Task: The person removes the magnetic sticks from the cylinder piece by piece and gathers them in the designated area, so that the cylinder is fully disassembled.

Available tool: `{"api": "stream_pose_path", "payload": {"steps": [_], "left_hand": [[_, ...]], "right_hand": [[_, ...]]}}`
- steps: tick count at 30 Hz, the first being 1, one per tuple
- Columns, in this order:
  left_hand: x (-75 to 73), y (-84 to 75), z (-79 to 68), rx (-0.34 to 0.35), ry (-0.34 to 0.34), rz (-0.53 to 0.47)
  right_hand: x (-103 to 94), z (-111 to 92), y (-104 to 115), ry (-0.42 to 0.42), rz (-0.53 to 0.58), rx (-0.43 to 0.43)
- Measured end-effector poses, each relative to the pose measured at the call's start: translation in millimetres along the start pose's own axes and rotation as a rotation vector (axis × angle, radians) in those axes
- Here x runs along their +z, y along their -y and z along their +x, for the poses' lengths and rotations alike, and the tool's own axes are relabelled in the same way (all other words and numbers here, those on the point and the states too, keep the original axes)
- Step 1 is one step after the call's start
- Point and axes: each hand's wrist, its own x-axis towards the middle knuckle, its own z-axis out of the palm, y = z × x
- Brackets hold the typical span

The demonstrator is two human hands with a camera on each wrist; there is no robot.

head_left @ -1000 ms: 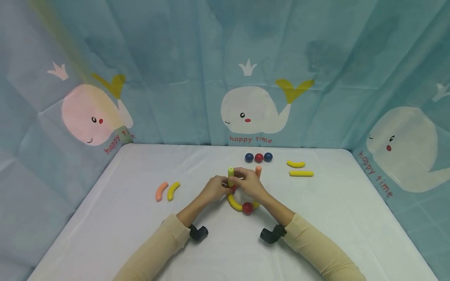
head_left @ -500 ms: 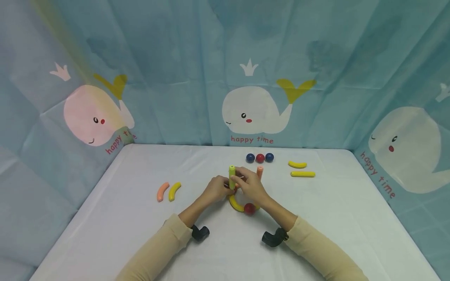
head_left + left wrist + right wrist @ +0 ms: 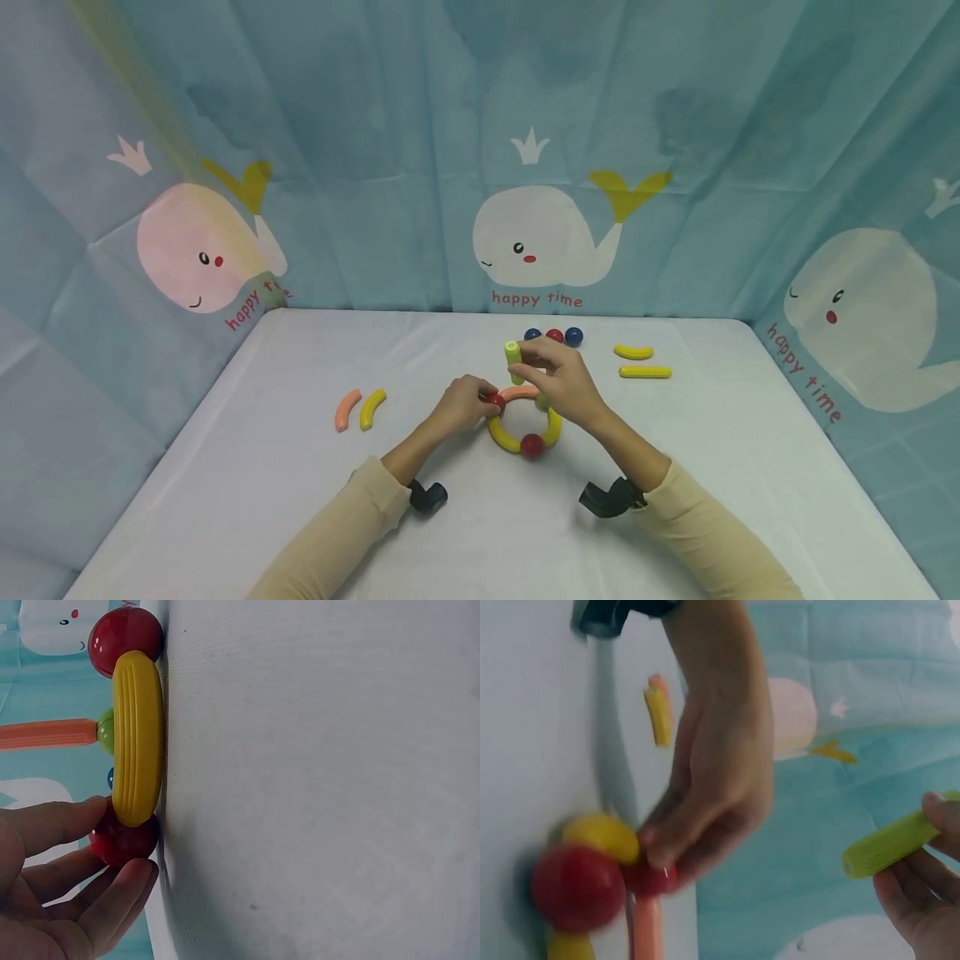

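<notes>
On the white table is a ring of yellow curved rods (image 3: pixel 502 436) and a salmon curved rod (image 3: pixel 517 392), joined by balls. My left hand (image 3: pixel 463 402) pinches the red ball (image 3: pixel 494 402) at the ring's left side, thumb and fingers on either side of it. Another red ball (image 3: pixel 532 446) sits at the front. Above the ring, my right hand (image 3: pixel 564 382) pinches a light green rod (image 3: pixel 889 844), its lower end apart from the ring. A green ball (image 3: pixel 106 733) carries an upright orange rod (image 3: pixel 49 734); my right hand hides that rod in the head view.
At left lie a salmon curved rod (image 3: pixel 347 410) and a yellow one (image 3: pixel 372 409). Behind the ring stand blue balls (image 3: pixel 573 337) and a red one (image 3: pixel 555 336). At right lie a yellow curved rod (image 3: pixel 633 352) and a straight one (image 3: pixel 645 372). A whale-print curtain (image 3: pixel 375 233) hangs behind.
My right hand has lifted the light green rod up and to the right, away from the red ball at the ring's left. My left hand has stayed on that ball.
</notes>
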Motion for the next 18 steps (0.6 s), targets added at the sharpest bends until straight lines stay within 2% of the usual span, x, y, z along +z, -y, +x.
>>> {"api": "stream_pose_path", "payload": {"steps": [9, 14, 18], "left_hand": [[0.4, 4.0, 2.6, -0.002, -0.007, 0.015], [1.1, 4.3, 3.7, -0.016, -0.004, -0.001], [1.7, 3.5, 3.7, -0.037, 0.004, -0.019]], "right_hand": [[-46.1, -8.4, -12.2, -0.023, -0.209, -0.011], [-71.5, -17.8, -31.6, -0.066, -0.33, -0.035], [-89.3, -24.4, -52.7, -0.064, -0.439, -0.024]]}}
